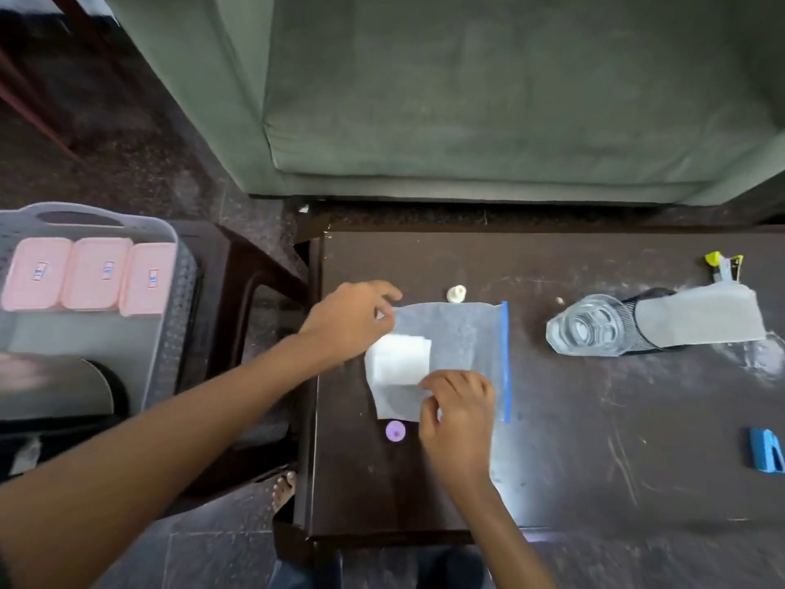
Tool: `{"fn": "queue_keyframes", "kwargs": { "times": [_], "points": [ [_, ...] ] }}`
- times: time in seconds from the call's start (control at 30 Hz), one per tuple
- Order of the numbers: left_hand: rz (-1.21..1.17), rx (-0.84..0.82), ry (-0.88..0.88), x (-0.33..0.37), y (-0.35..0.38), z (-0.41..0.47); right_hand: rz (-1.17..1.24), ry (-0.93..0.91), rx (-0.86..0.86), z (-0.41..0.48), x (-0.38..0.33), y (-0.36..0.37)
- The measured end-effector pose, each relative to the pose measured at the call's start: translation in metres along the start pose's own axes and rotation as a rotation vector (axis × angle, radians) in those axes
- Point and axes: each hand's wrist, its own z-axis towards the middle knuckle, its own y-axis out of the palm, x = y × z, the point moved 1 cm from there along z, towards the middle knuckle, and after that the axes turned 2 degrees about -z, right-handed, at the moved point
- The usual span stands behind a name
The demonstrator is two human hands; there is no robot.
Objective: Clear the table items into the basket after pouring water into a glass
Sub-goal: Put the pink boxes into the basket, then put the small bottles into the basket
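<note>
Plainly the zip bag (463,337) is the item in hand: it lies flat near the left end of the dark table (552,461), its blue seal strip toward the right, with a white folded sheet (399,359) showing at its left half. The left hand (348,320) pinches the bag's far left corner, and the right hand (458,414) pinches its near edge with curled fingers.

Judging by this, the clearing step is under way. The next move would be to lift the limp bag by both holds and carry it left to the grey basket (182,316), which sits beside the table and already holds three pink boxes (95,274).

A purple disc (395,431) lies just beside the bag's near edge and a small white cap (456,293) just past its far edge. Further right stand a glass (582,327), touching a grey pouch (701,318), and a yellow-green tool (722,265).

Whether the sheet is inside the bag or on top is unclear, and so is the water level in the glass. A blue object (766,454) is cut off by the right edge.
</note>
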Motion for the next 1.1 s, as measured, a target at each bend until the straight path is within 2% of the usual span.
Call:
{"fn": "queue_keyframes", "kwargs": {
  "times": [0.1, 0.27, 0.4, 0.5, 0.67, 0.77, 0.9, 1.03, 1.1],
  "points": [
    [-0.137, 0.145, -0.042, 0.027, 0.043, 0.026, -0.024, 0.019, -0.007, -0.007, 0.037, -0.012],
    [-0.212, 0.258, -0.144, 0.044, 0.093, 0.065, -0.003, 0.034, -0.036, -0.006, 0.064, -0.021],
    [-0.082, 0.341, -0.165, 0.043, 0.113, 0.090, 0.017, -0.004, -0.052, -0.009, 0.068, -0.023],
    [0.042, 0.332, -0.162, 0.040, 0.120, 0.100, 0.030, -0.026, -0.047, -0.013, 0.071, -0.023],
    [0.090, 0.412, -0.090, 0.037, 0.114, 0.093, 0.052, -0.050, -0.033, -0.021, 0.071, -0.020],
    [0.136, 0.437, 0.018, 0.032, 0.085, 0.075, 0.115, -0.062, -0.024, -0.024, 0.060, -0.015],
    [0.214, 0.373, 0.167, 0.017, 0.038, 0.043, 0.127, -0.058, -0.170, -0.030, 0.036, 0.001],
    [0.231, 0.295, 0.173, -0.007, 0.021, 0.012, -0.015, -0.060, -0.467, -0.042, 0.019, 0.031],
    [0.205, 0.236, 0.172, -0.019, 0.020, 0.002, -0.057, -0.064, -0.501, -0.045, 0.015, 0.040]
  ]
}}
